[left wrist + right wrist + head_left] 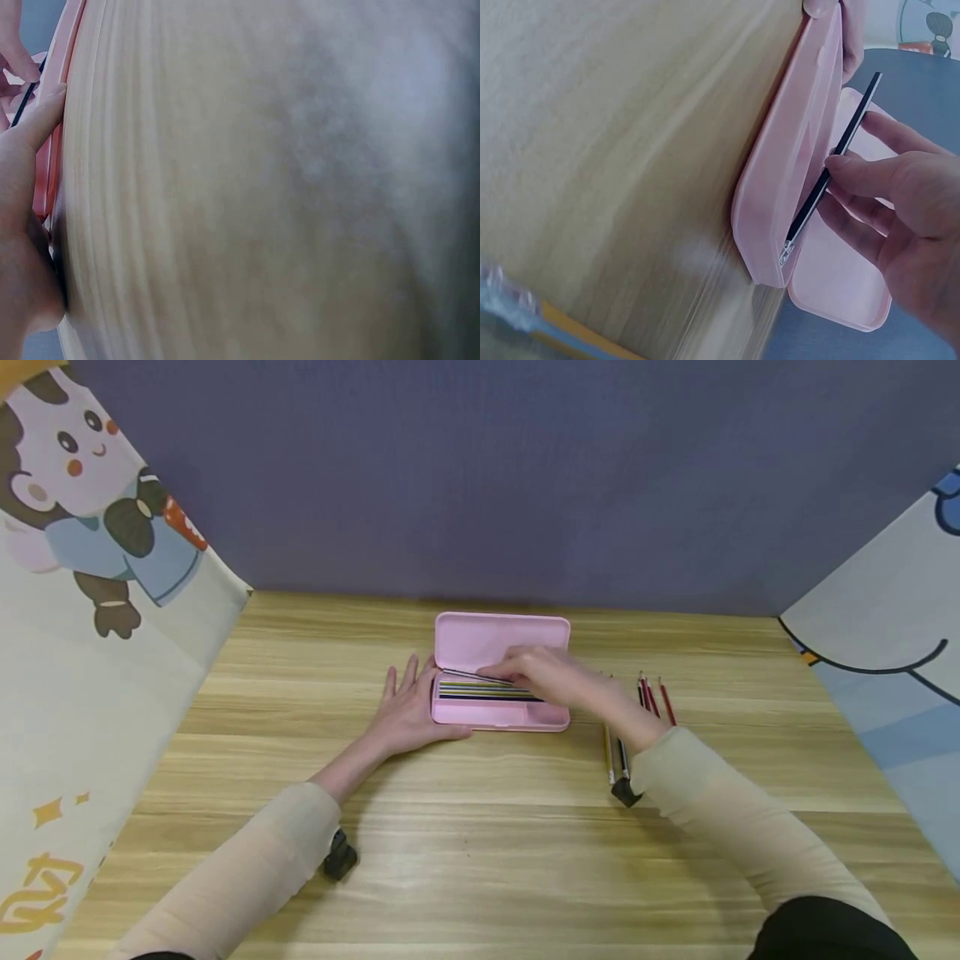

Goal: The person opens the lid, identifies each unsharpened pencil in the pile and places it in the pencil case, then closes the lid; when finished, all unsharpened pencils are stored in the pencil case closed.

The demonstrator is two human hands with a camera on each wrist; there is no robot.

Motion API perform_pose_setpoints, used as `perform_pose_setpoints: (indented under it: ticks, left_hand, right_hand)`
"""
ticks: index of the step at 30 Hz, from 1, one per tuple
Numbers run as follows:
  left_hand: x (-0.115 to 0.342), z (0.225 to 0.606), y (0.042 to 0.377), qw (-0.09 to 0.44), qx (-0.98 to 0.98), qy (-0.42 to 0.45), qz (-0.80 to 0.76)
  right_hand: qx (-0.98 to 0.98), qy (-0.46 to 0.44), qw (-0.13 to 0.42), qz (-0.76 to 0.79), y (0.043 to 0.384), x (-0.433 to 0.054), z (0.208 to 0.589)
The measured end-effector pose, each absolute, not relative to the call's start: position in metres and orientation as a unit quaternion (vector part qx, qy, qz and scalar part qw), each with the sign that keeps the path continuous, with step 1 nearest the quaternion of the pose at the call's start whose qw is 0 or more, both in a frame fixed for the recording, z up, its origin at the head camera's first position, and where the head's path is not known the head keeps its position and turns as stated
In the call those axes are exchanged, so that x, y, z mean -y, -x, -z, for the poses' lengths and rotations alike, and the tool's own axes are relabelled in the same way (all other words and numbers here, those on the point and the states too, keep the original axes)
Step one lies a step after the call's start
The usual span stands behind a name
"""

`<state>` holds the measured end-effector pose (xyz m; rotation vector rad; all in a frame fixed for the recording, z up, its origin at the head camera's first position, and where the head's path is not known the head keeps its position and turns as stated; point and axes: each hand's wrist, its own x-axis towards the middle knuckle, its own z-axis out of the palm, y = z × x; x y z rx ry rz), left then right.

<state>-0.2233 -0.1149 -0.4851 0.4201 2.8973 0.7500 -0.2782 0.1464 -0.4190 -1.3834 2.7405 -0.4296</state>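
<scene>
A pink pencil case (pixel 487 720) lies on the wooden table with its lid (pixel 480 633) folded back. Inside it, several pencils (pixel 472 693) lie side by side. My right hand (pixel 546 673) is over the case and pinches a dark pencil (pixel 850 132) between thumb and fingers. In the right wrist view this pencil slants, its metal-banded end (pixel 786 251) down by one end of the case. My left hand (pixel 405 714) rests at the left end of the case, fingers spread and thumb along the front edge. The left wrist view shows only part of the case (pixel 46 169).
To the right of the case lie several red and dark pencils (pixel 667 702), partly behind the right forearm. Closer to me are a yellow pencil (pixel 608 752) and a dark pencil (pixel 623 758). A blue-grey panel (pixel 495 485) stands behind the table (pixel 465 860).
</scene>
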Motion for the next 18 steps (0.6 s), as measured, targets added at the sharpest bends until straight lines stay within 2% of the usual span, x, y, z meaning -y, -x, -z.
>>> perform_pose_setpoints:
  ticks: [18]
  left_hand:
    - [0.117,0.478,0.219,0.064,-0.954,-0.139,-0.259]
  right_hand:
    - [-0.901,0.429,0.024,0.062,0.269,-0.135,0.422]
